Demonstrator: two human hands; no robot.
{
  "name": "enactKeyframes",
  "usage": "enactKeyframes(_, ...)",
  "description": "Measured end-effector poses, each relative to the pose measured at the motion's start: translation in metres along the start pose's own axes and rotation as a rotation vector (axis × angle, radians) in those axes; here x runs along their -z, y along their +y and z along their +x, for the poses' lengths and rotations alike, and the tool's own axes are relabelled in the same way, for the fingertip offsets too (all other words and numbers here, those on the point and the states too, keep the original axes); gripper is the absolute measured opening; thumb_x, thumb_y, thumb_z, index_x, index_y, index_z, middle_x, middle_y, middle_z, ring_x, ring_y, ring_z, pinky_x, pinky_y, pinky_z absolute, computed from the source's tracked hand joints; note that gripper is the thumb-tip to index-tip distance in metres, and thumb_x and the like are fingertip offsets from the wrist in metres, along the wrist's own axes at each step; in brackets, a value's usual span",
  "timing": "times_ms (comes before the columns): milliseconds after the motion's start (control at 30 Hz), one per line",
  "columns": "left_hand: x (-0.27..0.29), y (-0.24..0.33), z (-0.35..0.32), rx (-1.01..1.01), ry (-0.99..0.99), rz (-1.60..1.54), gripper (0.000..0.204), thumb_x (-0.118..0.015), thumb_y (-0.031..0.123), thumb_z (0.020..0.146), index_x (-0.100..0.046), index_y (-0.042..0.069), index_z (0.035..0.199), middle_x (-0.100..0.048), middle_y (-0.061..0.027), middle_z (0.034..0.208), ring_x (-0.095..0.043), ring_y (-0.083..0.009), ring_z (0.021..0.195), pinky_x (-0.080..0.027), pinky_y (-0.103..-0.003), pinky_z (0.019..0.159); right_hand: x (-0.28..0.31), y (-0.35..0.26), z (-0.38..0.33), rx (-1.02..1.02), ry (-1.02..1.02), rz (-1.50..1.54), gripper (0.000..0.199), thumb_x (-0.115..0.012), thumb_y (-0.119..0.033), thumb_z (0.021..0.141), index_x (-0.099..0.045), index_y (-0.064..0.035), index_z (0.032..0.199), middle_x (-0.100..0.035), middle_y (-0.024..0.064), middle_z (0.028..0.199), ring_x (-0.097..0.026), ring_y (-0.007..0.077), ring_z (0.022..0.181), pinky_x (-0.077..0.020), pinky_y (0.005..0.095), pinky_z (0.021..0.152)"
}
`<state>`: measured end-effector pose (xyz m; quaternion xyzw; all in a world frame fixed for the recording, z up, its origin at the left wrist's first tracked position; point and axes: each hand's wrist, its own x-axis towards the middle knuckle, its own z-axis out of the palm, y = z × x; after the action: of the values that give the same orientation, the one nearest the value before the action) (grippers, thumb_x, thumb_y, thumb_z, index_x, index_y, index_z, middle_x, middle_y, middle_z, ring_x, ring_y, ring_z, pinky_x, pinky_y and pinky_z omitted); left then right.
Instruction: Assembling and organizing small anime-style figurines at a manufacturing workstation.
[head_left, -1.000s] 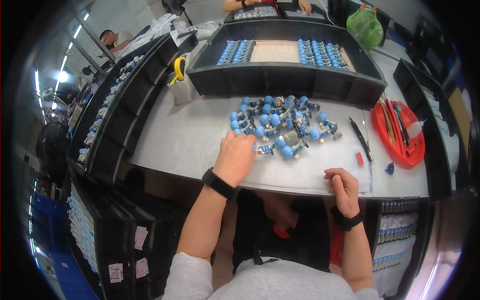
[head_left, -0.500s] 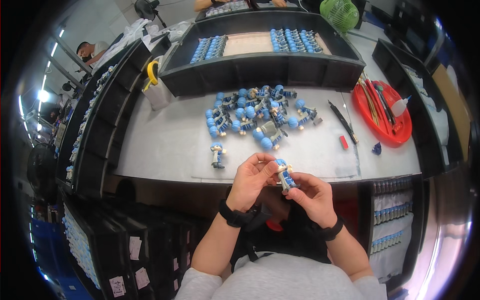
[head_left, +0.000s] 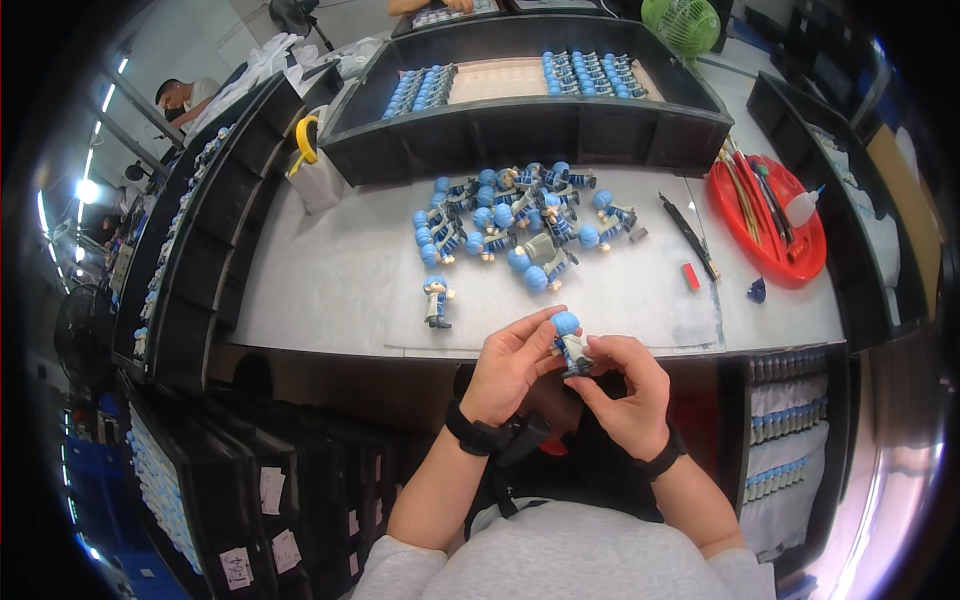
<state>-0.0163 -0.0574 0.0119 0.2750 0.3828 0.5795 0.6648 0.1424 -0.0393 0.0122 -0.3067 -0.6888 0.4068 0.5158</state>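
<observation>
Between my two hands is a small figurine [head_left: 567, 335] with a round blue head and a white and blue body, held upright over the table's front edge. My left hand [head_left: 513, 365] pinches it from the left, near the head and upper body. The fingers of my right hand [head_left: 628, 385] close on its lower body and feet. A single figurine [head_left: 436, 303] lies apart on the white table to the left of my hands. Beyond them lies a loose heap of similar figurines [head_left: 510, 215], several on their sides.
A black tray [head_left: 520, 140] with rows of figurines stands behind the heap. At right are a red dish [head_left: 768, 225] with brushes and a bottle, black tweezers [head_left: 690, 235] and a red block [head_left: 691, 277]. Black crates [head_left: 235, 230] flank the table. Another person [head_left: 185, 100] sits far left.
The figurine in my hands has turned, so the back of its blue head shows instead of its front. Both hands still hold it. The view has shifted slightly.
</observation>
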Motion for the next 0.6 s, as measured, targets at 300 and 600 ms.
enactKeyframes(300, -0.003, 0.029, -0.005, -0.093, 0.014, 0.398, 0.039, -0.054, 0.0, 0.084, -0.046, -0.001, 0.122, -0.058, -0.0078, 0.103, -0.056, -0.01, 0.087, -0.047, -0.023, 0.075, 0.007, 0.002, 0.001, 0.029, -0.094, 0.013, 0.042, -0.074, -0.004, 0.065, -0.056, -0.0018, 0.103, -0.059, 0.0093, 0.09, -0.058, 0.0154, 0.073, -0.0475, 0.0249, 0.066)
enactKeyframes(600, 0.009, 0.072, 0.018, -0.269, 0.481, 2.017, 0.033, -0.07, 0.02, 0.067, -0.06, 0.001, 0.092, -0.057, -0.0166, 0.077, -0.057, -0.0309, 0.073, -0.047, -0.038, 0.067, 0.032, 0.037, 0.031, -0.067, 0.027, -0.089, 0.028, -0.067, -0.009, 0.075, -0.058, 0.0006, 0.101, -0.062, 0.0081, 0.081, -0.058, 0.013, 0.074, -0.0454, 0.0238, 0.065)
